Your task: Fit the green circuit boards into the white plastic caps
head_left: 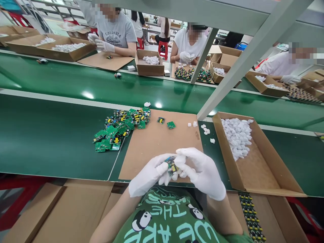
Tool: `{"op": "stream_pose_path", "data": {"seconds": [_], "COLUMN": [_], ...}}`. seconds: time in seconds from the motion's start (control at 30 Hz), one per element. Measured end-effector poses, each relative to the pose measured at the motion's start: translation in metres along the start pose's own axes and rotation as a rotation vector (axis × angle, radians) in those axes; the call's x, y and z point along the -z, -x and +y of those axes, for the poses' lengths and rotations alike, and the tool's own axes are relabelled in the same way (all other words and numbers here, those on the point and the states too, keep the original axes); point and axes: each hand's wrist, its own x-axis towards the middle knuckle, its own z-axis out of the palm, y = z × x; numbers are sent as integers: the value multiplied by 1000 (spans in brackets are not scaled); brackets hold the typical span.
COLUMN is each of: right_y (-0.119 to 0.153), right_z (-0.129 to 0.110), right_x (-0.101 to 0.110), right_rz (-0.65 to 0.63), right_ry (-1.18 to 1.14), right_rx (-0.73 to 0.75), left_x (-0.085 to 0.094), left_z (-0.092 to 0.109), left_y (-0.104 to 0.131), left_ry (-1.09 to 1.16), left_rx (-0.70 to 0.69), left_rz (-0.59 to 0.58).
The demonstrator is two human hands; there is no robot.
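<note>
Both of my hands wear white gloves and meet over the near edge of a cardboard sheet [162,141]. My left hand [152,172] is closed on a small green circuit board [171,166] with yellow and dark components. My right hand [202,170] is pinched at the board's right side around a small white piece [180,160], partly hidden by the fingers. Farther up the sheet lie two loose circuit boards [171,125]. A heap of circuit boards [118,126] covers the sheet's upper left corner and the green bench beside it.
At right stands a cardboard box [263,162] holding a pile of white pieces [238,136]; several more lie left of it. A slanted metal post [235,67] rises behind the sheet. Rows of boards [251,216] lie in a lower box. Co-workers sit across the green conveyor [101,84].
</note>
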Motion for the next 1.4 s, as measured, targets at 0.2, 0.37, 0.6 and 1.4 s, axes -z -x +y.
{"op": "stream_pose_path", "data": {"seconds": [0.2,0.37,0.6,1.4], "right_y": [-3,-5,-6,3], "right_z": [-17,-27,-8,22], "right_x": [11,12,-8,-18], "right_rz": [-46,-140,37,-45], "right_ry": [308,364,197,265], "right_rx": [269,149,294,558], "left_x": [4,2,5,-21], "left_z": [7,14,14,20], "left_y": [4,4,5,10], "left_ry": [-52,-105,-15,-148], "left_rx": [32,55,73,98], "left_rz": [1,11,-74,-60]}}
